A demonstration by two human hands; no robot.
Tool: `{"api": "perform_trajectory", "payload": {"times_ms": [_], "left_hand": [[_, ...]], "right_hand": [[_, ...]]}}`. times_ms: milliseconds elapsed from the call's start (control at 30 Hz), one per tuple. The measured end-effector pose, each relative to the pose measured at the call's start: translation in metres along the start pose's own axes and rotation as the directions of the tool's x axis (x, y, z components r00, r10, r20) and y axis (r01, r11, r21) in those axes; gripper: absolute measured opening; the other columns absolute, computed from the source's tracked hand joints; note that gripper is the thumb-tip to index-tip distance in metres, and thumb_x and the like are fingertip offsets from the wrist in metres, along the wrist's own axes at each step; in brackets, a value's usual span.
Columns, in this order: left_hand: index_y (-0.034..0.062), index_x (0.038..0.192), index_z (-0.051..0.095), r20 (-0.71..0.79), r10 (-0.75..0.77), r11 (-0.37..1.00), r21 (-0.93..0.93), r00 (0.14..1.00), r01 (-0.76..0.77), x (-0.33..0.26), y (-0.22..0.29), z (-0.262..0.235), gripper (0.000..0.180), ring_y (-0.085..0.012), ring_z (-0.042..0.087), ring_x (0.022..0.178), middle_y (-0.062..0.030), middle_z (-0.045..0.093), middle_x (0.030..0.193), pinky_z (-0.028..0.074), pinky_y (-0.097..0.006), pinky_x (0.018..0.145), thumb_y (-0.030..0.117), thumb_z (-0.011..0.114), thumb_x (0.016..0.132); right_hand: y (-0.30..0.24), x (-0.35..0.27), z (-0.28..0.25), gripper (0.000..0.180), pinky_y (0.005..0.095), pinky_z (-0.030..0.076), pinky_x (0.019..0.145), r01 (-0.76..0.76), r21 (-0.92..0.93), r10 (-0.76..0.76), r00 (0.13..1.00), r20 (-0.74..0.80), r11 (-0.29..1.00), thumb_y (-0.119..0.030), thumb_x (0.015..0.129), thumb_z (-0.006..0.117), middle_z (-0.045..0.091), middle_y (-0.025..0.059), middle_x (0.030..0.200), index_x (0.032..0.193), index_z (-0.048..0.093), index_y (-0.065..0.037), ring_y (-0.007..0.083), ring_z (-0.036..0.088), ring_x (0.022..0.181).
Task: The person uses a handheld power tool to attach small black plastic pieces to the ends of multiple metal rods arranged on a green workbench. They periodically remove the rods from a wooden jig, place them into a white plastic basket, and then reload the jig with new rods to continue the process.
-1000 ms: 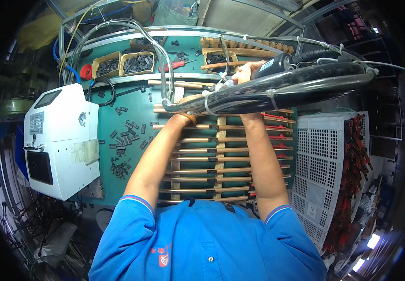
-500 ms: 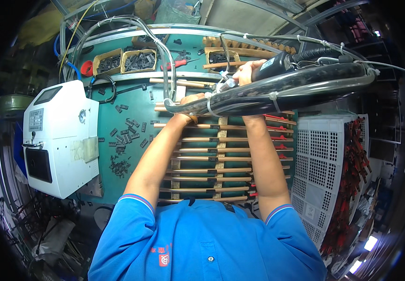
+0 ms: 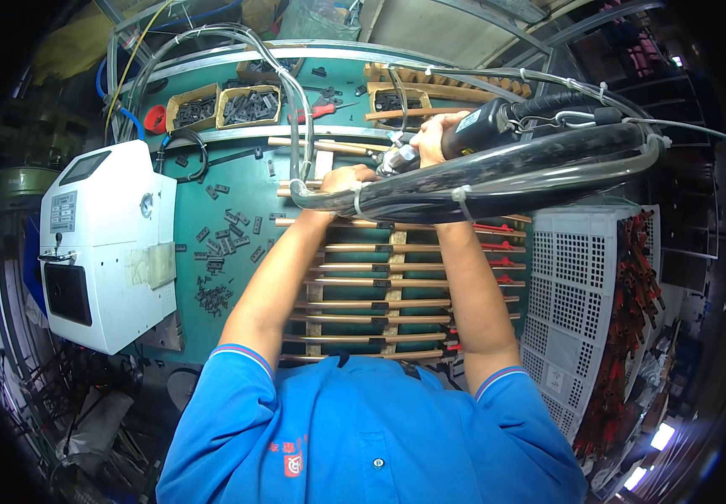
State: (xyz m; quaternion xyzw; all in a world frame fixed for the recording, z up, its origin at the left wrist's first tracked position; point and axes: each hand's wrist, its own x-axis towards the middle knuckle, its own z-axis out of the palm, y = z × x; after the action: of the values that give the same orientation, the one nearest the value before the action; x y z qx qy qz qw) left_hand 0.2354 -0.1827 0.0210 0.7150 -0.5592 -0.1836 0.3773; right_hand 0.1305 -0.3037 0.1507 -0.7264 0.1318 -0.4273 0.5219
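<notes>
Fingers of the right hand [image 3: 432, 143] grasp a black power tool [image 3: 476, 128], apparently steadying it above rods [image 3: 350, 248] toward the desk's [image 3: 241, 173] far edge, while the left hand's [image 3: 346, 178] grip cannot be told.

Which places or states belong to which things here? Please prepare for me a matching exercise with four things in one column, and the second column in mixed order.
Things
1. right hand
2. red-handled screwdriver
3. white boxy machine
4. white perforated crate

Places or states
A. beyond the metal rail, lying down
B. standing at the left side of the green table
C. to the right of the rods, with red parts by it
D. gripping a black handheld tool

Right pairs: 1-D, 2-A, 3-B, 4-C
</notes>
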Motion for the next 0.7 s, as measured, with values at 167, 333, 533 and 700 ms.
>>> {"api": "perform_trajectory", "payload": {"times_ms": [167, 333, 533, 700], "left_hand": [[0.0138, 0.097, 0.069, 0.042, -0.114, 0.989, 0.101, 0.993, 0.109, -0.006, -0.005, -0.002, 0.029, -0.0333, 0.062, 0.093, -0.0121, 0.065, 0.094, 0.049, -0.042, 0.079, 0.035, 0.057, 0.083], [0.0119, 0.093, 0.069, -0.015, -0.154, 0.978, -0.142, 0.988, 0.15, -0.009, -0.019, 0.007, 0.03, -0.034, 0.062, 0.089, -0.0122, 0.064, 0.09, 0.049, -0.043, 0.078, 0.037, 0.057, 0.082], [0.011, 0.097, 0.068, -0.003, -0.128, 0.984, -0.129, 0.992, 0.126, -0.007, -0.034, 0.02, 0.031, -0.0345, 0.063, 0.093, -0.0128, 0.066, 0.093, 0.05, -0.042, 0.08, 0.035, 0.059, 0.08], [0.0102, 0.091, 0.067, -0.32, 0.014, 0.927, -0.35, 0.947, -0.132, 0.001, -0.056, 0.032, 0.013, -0.031, 0.064, 0.084, -0.0121, 0.062, 0.084, 0.051, -0.04, 0.074, 0.016, 0.063, 0.081]], "right_hand": [[0.011, 0.003, 0.002, 0.03, 0.0313, 0.05, 0.083, 0.137, -0.034, -0.137, 0.99, -0.015, 0.99, -0.021, 0.085, 0.069, 0.055, 0.0041, 0.098, 0.107, 0.053, -0.008, 0.0151, 0.054, 0.086], [-0.004, 0.006, 0.011, 0.029, 0.0311, 0.052, 0.081, 0.115, 0.072, -0.118, 0.992, 0.041, 0.991, -0.021, 0.084, 0.07, 0.057, 0.0047, 0.097, 0.104, 0.055, -0.007, 0.0149, 0.058, 0.085], [0.014, 0.009, 0.014, 0.023, 0.0298, 0.051, 0.074, -0.064, -0.123, 0.058, 0.997, -0.05, 0.99, -0.012, 0.079, 0.071, 0.064, 0.0061, 0.085, 0.096, 0.059, -0.003, 0.0186, 0.063, 0.077], [-0.048, 0.034, 0.009, 0.024, 0.0305, 0.053, 0.067, -0.19, 0.734, 0.3, 0.954, -0.02, 0.653, -0.002, 0.079, 0.069, 0.062, 0.0077, 0.081, 0.1, 0.058, -0.002, 0.0166, 0.062, 0.068]]}}
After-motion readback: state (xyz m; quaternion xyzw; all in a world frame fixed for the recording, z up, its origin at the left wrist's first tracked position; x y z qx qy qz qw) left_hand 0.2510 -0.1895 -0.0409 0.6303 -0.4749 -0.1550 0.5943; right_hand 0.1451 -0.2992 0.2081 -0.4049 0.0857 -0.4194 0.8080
